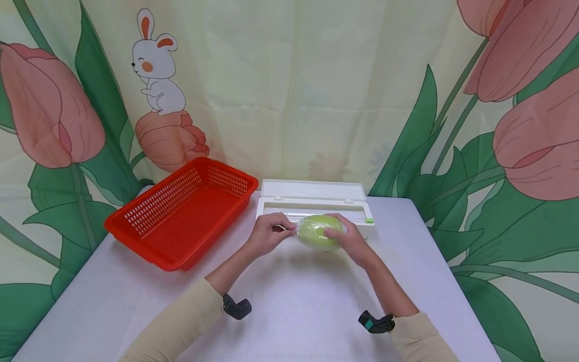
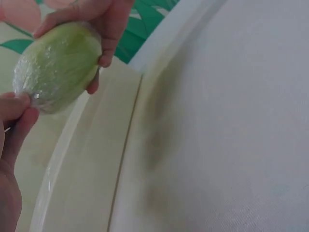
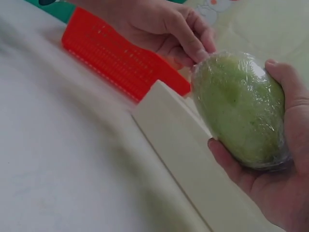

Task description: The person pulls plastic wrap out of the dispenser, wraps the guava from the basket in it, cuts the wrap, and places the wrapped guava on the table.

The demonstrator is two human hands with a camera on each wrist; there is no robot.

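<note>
A green mango (image 1: pixel 316 232) wrapped in clear cling film is held up above the table, in front of the white cling film dispenser (image 1: pixel 316 205). My right hand (image 1: pixel 351 239) grips the mango from its right end, the thumb on one side and fingers beneath, as the right wrist view shows. At the opposite end, my left hand (image 1: pixel 273 233) pinches the gathered cling film (image 2: pixel 36 98) between thumb and forefinger. In the left wrist view the film clings to the mango with shiny wrinkles.
The dispenser's lid (image 1: pixel 313 190) stands raised at the back, and a green slider (image 1: pixel 369 220) sits at its right end. To the left is a red plastic basket (image 1: pixel 181 213) with nothing visible inside. A white cloth covers the table (image 1: pixel 294 311); a printed curtain (image 1: pixel 289 90) hangs behind.
</note>
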